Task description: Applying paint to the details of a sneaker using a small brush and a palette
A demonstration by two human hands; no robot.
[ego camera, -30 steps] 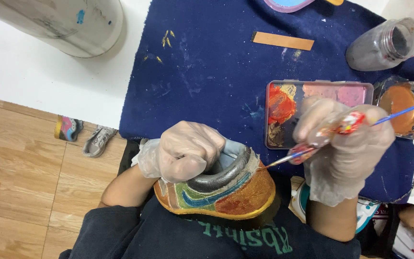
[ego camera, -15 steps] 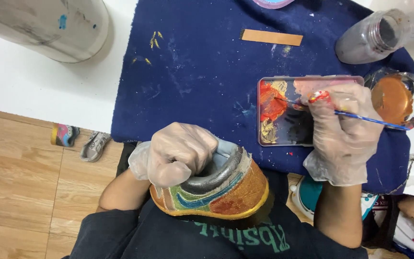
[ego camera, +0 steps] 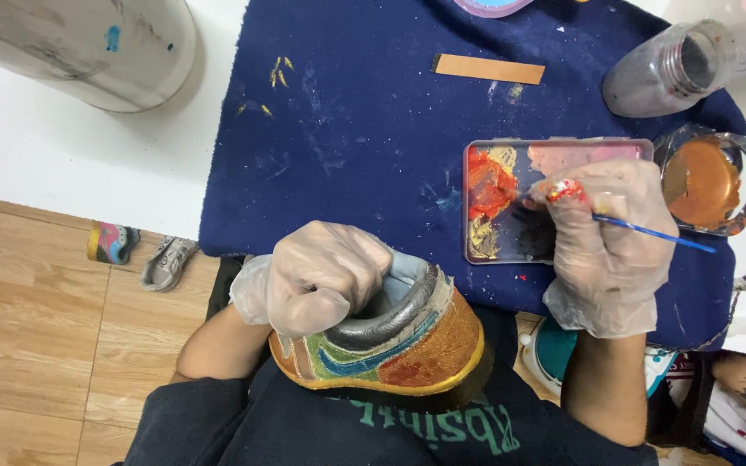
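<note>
Shoes (ego camera: pixel 135 252) lie on the wooden floor at far left, below the white bench (ego camera: pixel 88 164) and a pale cylinder (ego camera: pixel 88 47). Nearer the middle, the gloved left hand (ego camera: pixel 321 276) has its fingers curled tight on the collar of a painted sneaker (ego camera: pixel 399 345), held near the person's chest, at the near edge of a blue cloth (ego camera: pixel 356 129). Farther off lies a tan strip (ego camera: pixel 489 68). To the right, the gloved right hand (ego camera: pixel 610 242) has fingers pinched together on a blue brush (ego camera: pixel 654 233), its tip over a paint palette (ego camera: pixel 498 203). A jar (ego camera: pixel 666 69) and a dish of orange paint (ego camera: pixel 705 181) stand at far right.
</note>
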